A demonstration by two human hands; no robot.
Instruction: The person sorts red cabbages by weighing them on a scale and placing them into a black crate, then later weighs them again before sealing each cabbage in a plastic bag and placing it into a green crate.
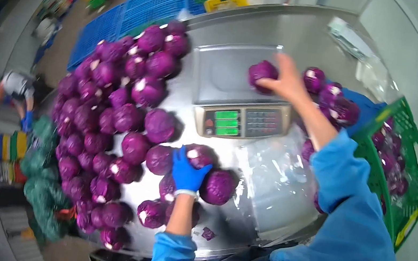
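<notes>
My left hand (187, 173), in a blue glove, grips a red cabbage (202, 155) from its near left side, thumb and fingers spread around it. Other cabbages press close about it, among them a large round cabbage (218, 187) to the right. Bare and slightly blurred, my right hand (288, 80) is beside a red cabbage (260, 75) on the metal pan of a weighing scale (222, 78). Its thumb overlaps the cabbage and the fingers stretch out apart from it. The scale's green display (227, 122) is lit, but its digits are unreadable.
A large heap of red cabbages (109, 110) covers the left of the steel table (311, 27). Clear plastic bags (279, 187) lie before the scale. At right, a green crate (415, 161) holds bagged cabbages. Another person (18, 88) bends at far left, beyond green net sacks (44, 181).
</notes>
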